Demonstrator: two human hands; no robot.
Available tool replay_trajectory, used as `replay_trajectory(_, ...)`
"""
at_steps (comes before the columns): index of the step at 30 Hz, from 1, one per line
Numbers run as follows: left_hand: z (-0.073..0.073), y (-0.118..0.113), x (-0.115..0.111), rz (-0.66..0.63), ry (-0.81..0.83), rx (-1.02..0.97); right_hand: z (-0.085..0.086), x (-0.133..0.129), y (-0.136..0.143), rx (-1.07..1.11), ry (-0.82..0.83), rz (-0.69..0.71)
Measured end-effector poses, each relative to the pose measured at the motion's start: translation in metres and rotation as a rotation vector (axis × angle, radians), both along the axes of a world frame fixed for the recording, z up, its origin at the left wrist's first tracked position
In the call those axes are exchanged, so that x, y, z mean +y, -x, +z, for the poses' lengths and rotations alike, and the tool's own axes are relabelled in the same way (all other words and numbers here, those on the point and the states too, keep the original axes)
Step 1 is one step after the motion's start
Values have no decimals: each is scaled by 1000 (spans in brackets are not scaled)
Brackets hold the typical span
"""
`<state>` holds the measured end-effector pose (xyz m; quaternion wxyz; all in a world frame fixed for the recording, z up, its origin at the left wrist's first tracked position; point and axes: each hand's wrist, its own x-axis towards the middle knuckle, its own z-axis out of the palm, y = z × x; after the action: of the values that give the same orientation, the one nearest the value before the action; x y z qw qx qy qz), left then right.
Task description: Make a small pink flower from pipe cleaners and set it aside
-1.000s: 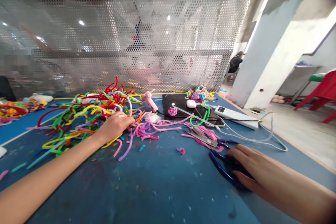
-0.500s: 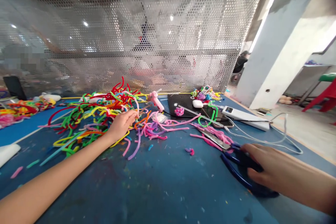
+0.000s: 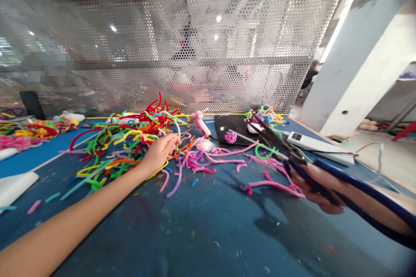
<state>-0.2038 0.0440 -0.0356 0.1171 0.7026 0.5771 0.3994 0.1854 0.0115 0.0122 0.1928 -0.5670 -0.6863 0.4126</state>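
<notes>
My left hand [image 3: 159, 152] is closed at the right side of a tangled heap of fuzzy pipe cleaners [image 3: 125, 140]. A pale pink pipe cleaner [image 3: 177, 123] rises from its pinched fingertips. On the right, my right hand [image 3: 316, 188] grips a large pair of scissors [image 3: 294, 151] with dark blue handles, held above the table with the blades apart and pointing away. Loose pink pipe cleaners [image 3: 276, 185] lie below the blades. Between my hands are more pink and purple pipe cleaners [image 3: 198, 158], with short cut bits scattered nearby.
Behind stands a perforated metal screen [image 3: 208, 56]. In front of it are a pink glue-gun-like tool [image 3: 200, 124], a black mat [image 3: 222, 123] with a pink fuzzy ball [image 3: 230, 137], and a white case [image 3: 254, 128]. A long white device [image 3: 320, 148] with a cable lies at right.
My right hand has raised the scissors off the table, and their blades have spread. Pink pipe cleaners beneath them show more. My left hand stays at the heap; the view shifted slightly.
</notes>
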Motion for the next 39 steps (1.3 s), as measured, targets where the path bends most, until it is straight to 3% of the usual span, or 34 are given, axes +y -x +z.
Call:
replay_trajectory(1,0,-1,0,3,0,-1,6,1,8,63,92,88)
replay_trajectory(3,1,-2,0,17,-6,2,17,3,24,83,163,140)
replay_trajectory(5,2,-4,0,35,-19,6,23,5,39,163,396,177)
replay_trajectory(9,2,-7,-1,70,-60,20,20,4,67,401,1057,268)
replay_trajectory(12,3,-8,-3,81,-93,54,13,1,90,505,1221,297)
replay_trajectory(18,6,-12,-13,32,-206,199,7,4,134,537,1149,284)
replay_trajectory(22,11,-21,-23,-61,-280,319,4,8,142,573,1105,266)
replay_trajectory(25,13,-34,-35,-137,-307,360,2,3,135,587,1091,238)
replay_trajectory(28,15,-50,-49,-164,-283,272,-3,-5,121,562,1057,201)
replay_trajectory(35,26,-77,-69,-152,-140,98,-29,-19,82,516,946,209)
replay_trajectory(39,30,-83,-71,-109,-73,42,-23,-31,78,426,844,179)
